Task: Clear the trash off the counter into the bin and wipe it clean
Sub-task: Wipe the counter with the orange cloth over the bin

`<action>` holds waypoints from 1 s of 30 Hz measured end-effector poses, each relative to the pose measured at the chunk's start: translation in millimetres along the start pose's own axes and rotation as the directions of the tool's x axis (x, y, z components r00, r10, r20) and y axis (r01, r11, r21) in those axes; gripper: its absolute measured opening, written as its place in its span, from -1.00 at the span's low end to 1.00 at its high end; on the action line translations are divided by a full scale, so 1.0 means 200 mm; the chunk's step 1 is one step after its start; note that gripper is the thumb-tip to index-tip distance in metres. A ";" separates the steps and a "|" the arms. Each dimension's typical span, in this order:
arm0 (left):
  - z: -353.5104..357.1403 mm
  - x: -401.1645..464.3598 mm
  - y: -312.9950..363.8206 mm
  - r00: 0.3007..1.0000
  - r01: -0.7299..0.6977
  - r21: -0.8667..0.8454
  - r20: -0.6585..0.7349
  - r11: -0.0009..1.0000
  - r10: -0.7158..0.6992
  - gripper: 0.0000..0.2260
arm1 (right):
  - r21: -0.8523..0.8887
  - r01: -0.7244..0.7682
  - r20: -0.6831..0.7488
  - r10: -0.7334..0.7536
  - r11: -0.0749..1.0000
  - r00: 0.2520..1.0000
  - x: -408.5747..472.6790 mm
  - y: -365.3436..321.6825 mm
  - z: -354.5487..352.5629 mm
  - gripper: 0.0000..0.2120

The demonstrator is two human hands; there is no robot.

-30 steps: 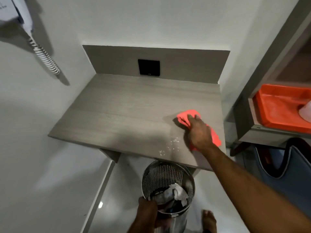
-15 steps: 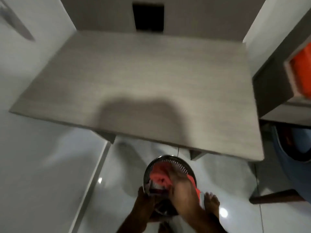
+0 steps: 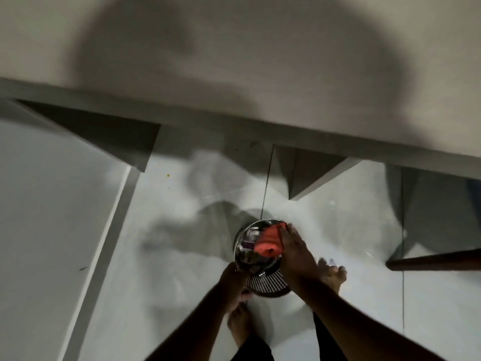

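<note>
Head camera looks steeply down, close over counter edge (image 3: 260, 121) and floor (image 3: 169, 243).

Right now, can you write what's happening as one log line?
step: cloth at bin | left hand: gripping metal bin | right hand: holding red cloth over bin mouth | counter: visible part bare

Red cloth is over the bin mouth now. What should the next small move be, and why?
Probably shake the red cloth out over the bin. The right hand holds it above the opening while the left hand grips the bin's side, so crumbs should fall inside.

cloth (image 3: 269, 242) in bin (image 3: 270, 284), below counter (image 3: 260, 74)
</note>
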State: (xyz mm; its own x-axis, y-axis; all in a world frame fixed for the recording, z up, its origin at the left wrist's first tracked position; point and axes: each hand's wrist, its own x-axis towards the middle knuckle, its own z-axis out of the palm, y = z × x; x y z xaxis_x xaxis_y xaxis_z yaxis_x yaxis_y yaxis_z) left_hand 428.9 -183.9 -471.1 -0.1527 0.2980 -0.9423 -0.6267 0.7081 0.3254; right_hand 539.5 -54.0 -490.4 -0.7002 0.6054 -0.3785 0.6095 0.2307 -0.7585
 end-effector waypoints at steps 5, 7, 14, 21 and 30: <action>0.06 -0.65 0.35 0.997 -0.072 0.137 -0.001 0.988 0.073 -0.52 | -0.262 -0.136 -0.206 0.082 0.955 0.975 -0.32 -0.52 -0.18 -0.24; 0.14 -1.01 0.54 0.969 -0.247 0.223 0.052 0.943 0.242 -0.57 | -0.214 -0.086 -0.276 0.024 0.973 0.961 -0.48 -0.80 -0.29 -0.32; 0.52 -2.11 1.22 0.567 -0.683 0.698 0.319 0.217 0.759 -0.75 | 0.073 0.135 -0.435 -0.090 0.988 0.896 -0.97 -1.52 -1.02 -0.12; 1.22 -2.50 1.97 0.567 -0.820 0.377 0.632 0.429 0.529 -0.86 | 0.720 0.346 -0.396 -0.054 0.602 0.917 -0.87 -1.42 -2.06 -0.42; 2.18 -1.65 2.70 0.611 -0.745 0.568 0.370 0.351 0.700 -0.75 | 0.655 0.186 -0.614 0.372 0.733 0.696 -0.16 -0.93 -2.90 -0.61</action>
State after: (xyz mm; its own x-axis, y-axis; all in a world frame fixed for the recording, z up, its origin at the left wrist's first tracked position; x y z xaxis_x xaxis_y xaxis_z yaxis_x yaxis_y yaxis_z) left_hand 475.1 379.1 50.6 -0.2492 0.9143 -0.3194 0.3279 0.3900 0.8605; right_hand 663.9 325.3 -28.9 -0.0324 0.9749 -0.2201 0.0728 -0.2173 -0.9734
